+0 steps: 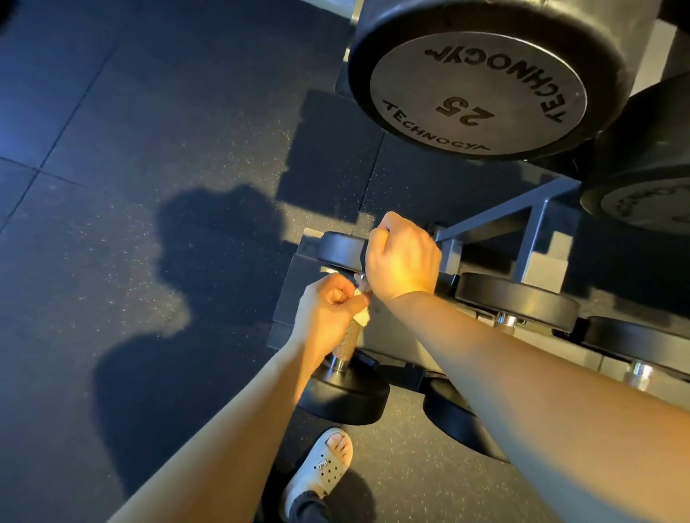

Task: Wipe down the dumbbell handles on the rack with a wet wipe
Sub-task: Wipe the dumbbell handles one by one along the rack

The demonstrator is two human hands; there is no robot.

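Dark speckled rubber floor [89, 196] with our shadow on it. The grey rack [535, 225] holds black dumbbells on tiers: a big one marked 25 [478, 91] on top and smaller ones lower down. The lowest small dumbbell [343, 399] lies at the rack's left end, knurled handle [346, 342] partly bare. Right hand [401, 258] is curled at its far head; we cannot tell what it grips. Left hand [326, 311] is clenched round the handle, pressing the white wet wipe [362, 315] onto it. Pale sandal [319, 469] below.

"technogym" and "25" on the dumbbell end plate [477, 93]; sandal [321, 467] logo likely unreadable.
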